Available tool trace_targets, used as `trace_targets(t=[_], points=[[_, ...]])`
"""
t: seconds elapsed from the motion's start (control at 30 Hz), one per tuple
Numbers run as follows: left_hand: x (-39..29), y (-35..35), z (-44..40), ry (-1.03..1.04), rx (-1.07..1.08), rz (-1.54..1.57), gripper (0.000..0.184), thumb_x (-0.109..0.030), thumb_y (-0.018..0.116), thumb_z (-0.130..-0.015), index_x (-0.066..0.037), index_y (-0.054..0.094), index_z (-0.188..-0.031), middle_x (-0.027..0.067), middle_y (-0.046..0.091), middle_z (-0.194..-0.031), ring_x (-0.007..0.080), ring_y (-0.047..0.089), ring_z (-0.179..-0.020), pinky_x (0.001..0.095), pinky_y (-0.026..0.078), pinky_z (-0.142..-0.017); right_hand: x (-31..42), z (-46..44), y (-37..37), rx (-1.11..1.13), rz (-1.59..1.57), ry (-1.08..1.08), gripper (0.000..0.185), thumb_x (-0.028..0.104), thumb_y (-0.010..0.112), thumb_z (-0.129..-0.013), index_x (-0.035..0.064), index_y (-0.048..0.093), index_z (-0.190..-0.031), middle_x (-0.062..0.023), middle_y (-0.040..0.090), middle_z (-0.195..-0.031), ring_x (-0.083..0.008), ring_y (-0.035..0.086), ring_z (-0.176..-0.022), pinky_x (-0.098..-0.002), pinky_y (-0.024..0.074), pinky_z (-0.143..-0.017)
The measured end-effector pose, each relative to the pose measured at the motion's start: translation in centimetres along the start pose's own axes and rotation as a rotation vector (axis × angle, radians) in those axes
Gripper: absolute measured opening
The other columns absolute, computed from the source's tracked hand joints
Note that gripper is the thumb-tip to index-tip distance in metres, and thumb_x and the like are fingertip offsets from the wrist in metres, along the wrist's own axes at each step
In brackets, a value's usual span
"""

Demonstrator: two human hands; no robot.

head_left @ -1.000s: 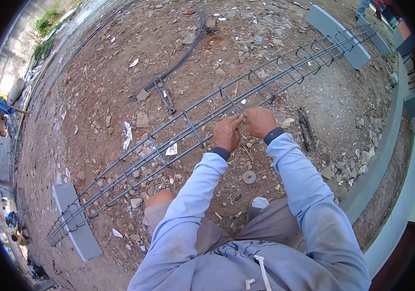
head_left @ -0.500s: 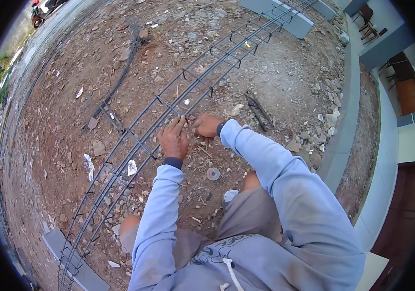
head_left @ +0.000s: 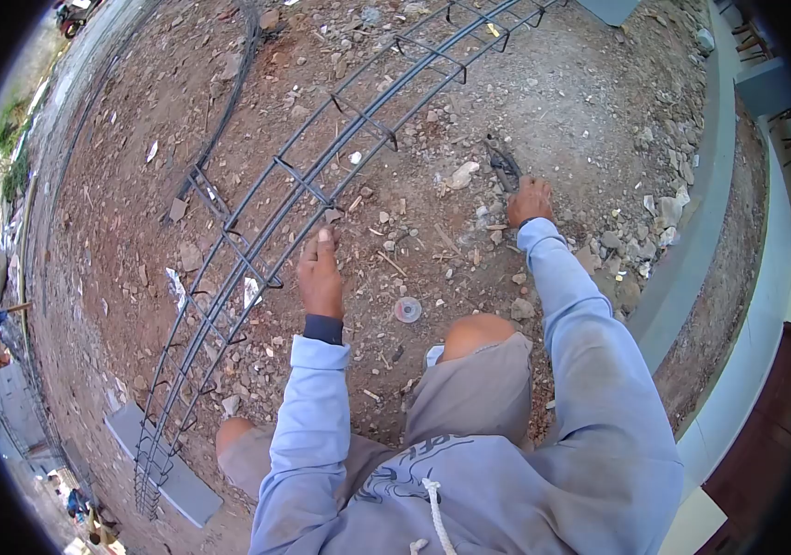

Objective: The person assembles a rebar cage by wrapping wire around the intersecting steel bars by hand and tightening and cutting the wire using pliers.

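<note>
A long cage of steel bars and stirrups (head_left: pixel 296 190) runs diagonally from lower left to upper right. My left hand (head_left: pixel 321 277) is beside its near edge, just below a stirrup corner, its fingers close together; whatever lies between them is too small to make out. Off to the right, my right hand (head_left: pixel 530 202) is down on the dark pincers (head_left: pixel 504 166) on the ground, with its fingers curled round their near end.
A grey block (head_left: pixel 164 465) is under the cage's lower end and another (head_left: pixel 610 7) is at the upper right. A clear round spool (head_left: pixel 407 310) lies before my knees. Dark bars and a metal tool (head_left: pixel 210 192) lie beyond the cage. Rubble covers the ground.
My right hand has left the cage and moved right to the pincers. My left hand stays near the cage, a little lower. The view has shifted and turned.
</note>
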State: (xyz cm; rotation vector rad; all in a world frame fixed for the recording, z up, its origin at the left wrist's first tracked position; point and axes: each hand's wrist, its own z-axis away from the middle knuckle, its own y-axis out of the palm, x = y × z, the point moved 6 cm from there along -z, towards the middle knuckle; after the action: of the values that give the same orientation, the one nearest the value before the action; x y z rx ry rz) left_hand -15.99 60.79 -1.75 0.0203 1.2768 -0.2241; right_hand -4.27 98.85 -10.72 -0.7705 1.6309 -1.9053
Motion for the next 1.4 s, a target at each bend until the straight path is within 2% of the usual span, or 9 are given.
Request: trace_targets(t=[0.4, 0.5, 0.67, 0.83, 0.9, 1.0, 1.2, 1.3, 1.4], points=[[-0.1, 1.9, -1.3, -0.324, -0.081, 0.338, 0.049, -0.042, 0.049, -0.092, 0.000, 0.053, -0.117, 0.0115, 0.063, -0.107, 0.0206, 0.062, -0.096, 0.0303, 0.046, -0.080, -2.9, -5.2, 4.0, 0.078, -0.175, -0.132, 0.034, 0.029, 0.054, -0.075, 0.0025, 0.063, -0.094, -0.0241, 0.059, -0.100, -0.0392, 0.054, -0.099, -0.0444, 0.0439, -0.084], [-0.3, 2.1, -1.5, -0.330, -0.088, 0.305, 0.051, -0.043, 0.050, -0.091, 0.001, 0.051, -0.118, 0.0117, 0.063, -0.107, 0.0206, 0.062, -0.097, 0.0302, 0.046, -0.080, -3.1, -4.4, 1.4, 0.272, -0.465, 0.110, 0.041, 0.032, 0.051, -0.076, 0.0000, 0.062, -0.099, -0.0273, 0.061, -0.100, -0.0418, 0.056, -0.096, -0.0439, 0.0438, -0.084], [0.9, 2.7, -2.1, -0.437, -0.115, 0.465, 0.046, -0.041, 0.053, -0.090, -0.001, 0.053, -0.113, 0.0113, 0.063, -0.104, 0.0222, 0.062, -0.096, 0.0339, 0.049, -0.082, -1.5, -1.0, -1.3, 0.338, -1.171, 0.357, 0.038, 0.035, 0.064, -0.079, -0.0019, 0.062, -0.088, -0.0064, 0.060, -0.073, -0.0171, 0.060, -0.069, -0.0298, 0.0469, -0.063], [2.5, 3.2, -1.8, -0.438, -0.024, 0.674, 0.033, -0.036, 0.056, -0.090, -0.006, 0.056, -0.104, 0.0065, 0.064, -0.093, 0.0190, 0.063, -0.088, 0.0315, 0.053, -0.075, 2.7, 2.0, -7.5, 0.393, -1.511, 0.206, 0.032, 0.029, 0.067, -0.079, 0.0001, 0.059, -0.087, -0.0087, 0.061, -0.074, -0.0159, 0.060, -0.065, -0.0267, 0.0478, -0.060], [3.0, 3.6, -1.9, -0.417, -0.004, 0.701, 0.026, -0.032, 0.054, -0.092, -0.008, 0.057, -0.103, -0.0005, 0.059, -0.078, 0.0130, 0.061, -0.072, 0.0290, 0.053, -0.066, 5.0, 3.0, -10.0, 0.413, -1.626, 0.108, 0.030, 0.028, 0.067, -0.079, 0.0000, 0.059, -0.087, -0.0084, 0.061, -0.074, -0.0153, 0.059, -0.065, -0.0267, 0.0479, -0.061], [2.7, 4.2, -1.9, -0.351, 0.025, 0.698, 0.023, -0.028, 0.054, -0.092, -0.009, 0.057, -0.105, -0.0023, 0.056, -0.071, 0.0101, 0.057, -0.062, 0.0265, 0.051, -0.058, 7.9, 4.1, -9.6, 0.734, -1.554, -0.009, 0.027, 0.026, 0.065, -0.081, -0.0008, 0.060, -0.083, -0.0111, 0.064, -0.080, -0.0184, 0.061, -0.070, -0.0287, 0.0487, -0.062], [3.0, 3.3, -1.5, -0.283, 0.132, 0.649, 0.019, -0.021, 0.054, -0.091, -0.007, 0.056, -0.105, -0.0032, 0.054, -0.065, 0.0087, 0.053, -0.053, 0.0240, 0.048, -0.050, 12.8, 8.6, -9.8, 0.887, -1.163, -0.196, 0.030, 0.029, 0.064, -0.078, 0.0004, 0.063, -0.085, -0.0109, 0.062, -0.073, -0.0224, 0.062, -0.071, -0.0345, 0.0482, -0.065], [3.5, 3.1, -1.7, -0.307, 0.158, 0.628, 0.020, -0.021, 0.056, -0.090, -0.007, 0.057, -0.104, -0.0026, 0.055, -0.064, 0.0088, 0.054, -0.052, 0.0231, 0.047, -0.049, 15.3, 9.5, -11.4, 0.647, -0.516, -0.477, 0.026, 0.023, 0.064, -0.074, 0.0023, 0.062, -0.090, -0.0146, 0.061, -0.074, -0.0312, 0.061, -0.071, -0.0414, 0.0480, -0.070], [3.5, 3.3, -1.8, -0.333, 0.175, 0.632, 0.022, -0.022, 0.057, -0.089, -0.008, 0.059, -0.106, -0.0022, 0.056, -0.067, 0.0088, 0.055, -0.055, 0.0226, 0.048, -0.051, 17.3, 10.5, -13.1, 0.296, -0.188, -0.669, 0.030, 0.011, 0.059, -0.069, 0.0027, 0.058, -0.098, -0.0228, 0.054, -0.093, -0.0414, 0.055, -0.089, -0.0481, 0.0457, -0.080]])
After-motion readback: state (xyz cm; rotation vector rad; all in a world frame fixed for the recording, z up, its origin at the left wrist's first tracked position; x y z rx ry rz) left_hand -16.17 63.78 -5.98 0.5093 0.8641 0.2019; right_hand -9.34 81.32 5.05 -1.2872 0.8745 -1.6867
